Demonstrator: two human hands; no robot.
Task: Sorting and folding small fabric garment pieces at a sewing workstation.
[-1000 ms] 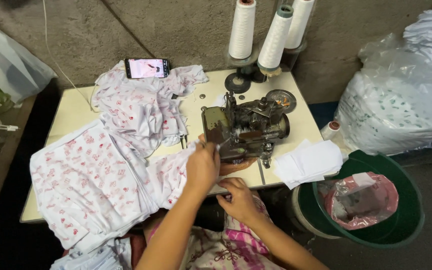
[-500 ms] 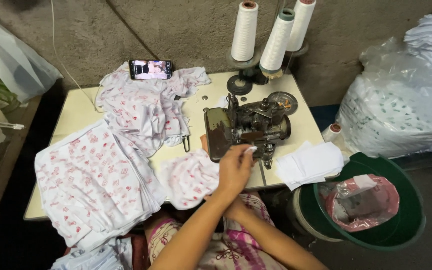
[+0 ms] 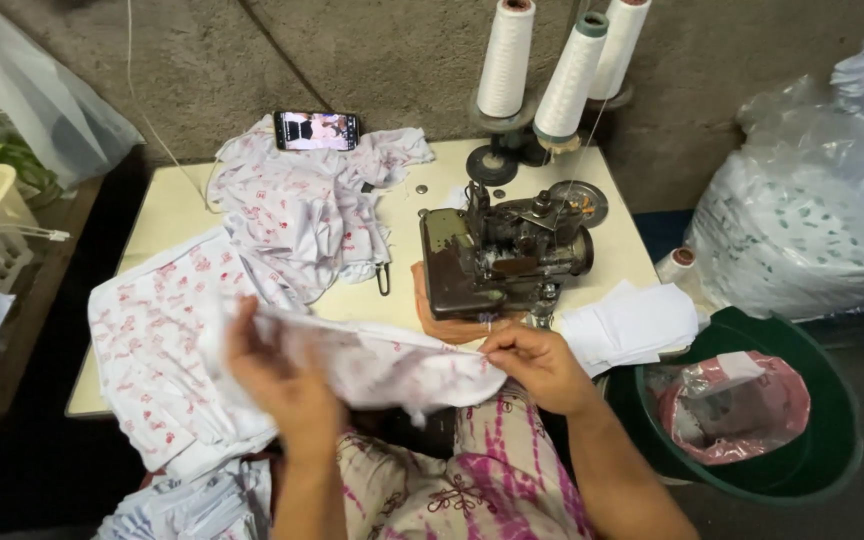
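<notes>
- Head view, looking down over a cream sewing table (image 3: 592, 225) and a lap in pink tie-dye cloth.
- Left hand (image 3: 277, 385) at about 7 o'clock of the frame, raised off the table, fingers closed on one end of a white printed fabric piece (image 3: 392, 365) with red motifs; half a second back, not in sight at all.
- Right hand (image 3: 542, 362) at about 5 o'clock, fingers pinched on the other end of that piece, just below the machine's front edge; half a second back, up at the needle area of the machine.
- Fabric piece now stretched between both hands above the lap and clear of the machine, where earlier lying flat on the table edge under the right hand; read as lifted away from the stitching spot and being handled in the air.
- Dark, worn overlock sewing machine (image 3: 502, 255) at 12 o'clock from the right hand, nothing visibly under its foot now.
- Three white thread cones (image 3: 572, 80) further out at 1 o'clock, behind the machine.
- Heap of matching printed fabric (image 3: 302, 215) at 11 o'clock, spreading down the table's left side.
- Phone (image 3: 317, 130) with lit screen beyond that heap, at the table's far edge.
- Small stack of plain white cloth pieces (image 3: 627, 325) at 3 o'clock of the right hand.
- Green tub (image 3: 832, 400) with a pink bag inside, further out at 4 o'clock.
</notes>
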